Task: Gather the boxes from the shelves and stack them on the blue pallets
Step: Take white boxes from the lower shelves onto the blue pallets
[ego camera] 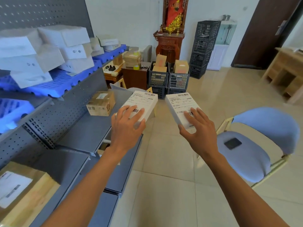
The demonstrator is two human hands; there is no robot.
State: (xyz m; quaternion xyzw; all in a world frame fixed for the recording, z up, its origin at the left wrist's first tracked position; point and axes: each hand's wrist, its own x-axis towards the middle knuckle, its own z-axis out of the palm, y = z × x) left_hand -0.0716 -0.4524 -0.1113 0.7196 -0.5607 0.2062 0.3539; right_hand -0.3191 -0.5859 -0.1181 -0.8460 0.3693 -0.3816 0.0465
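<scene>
My left hand (127,124) grips the near end of a white labelled box (141,102), held in the air beside the grey shelf (88,133). My right hand (199,128) grips a second white labelled box (178,104) next to it, above the floor. On the upper left shelf lies a blue pallet (65,80) with several white boxes (64,46) piled loosely on it. Further back sits another blue pallet (113,53) with white boxes. A brown cardboard box (100,103) stands on the grey shelf. Another brown box (24,190) with a white label sits at the lower left.
A blue padded chair (255,145) with a dark flat object on its seat stands close on the right. Dark plastic crates (168,77) holding cardboard boxes stand ahead, with a taller crate stack (205,45) behind. A wooden desk (285,71) is at the far right. Tiled floor runs between.
</scene>
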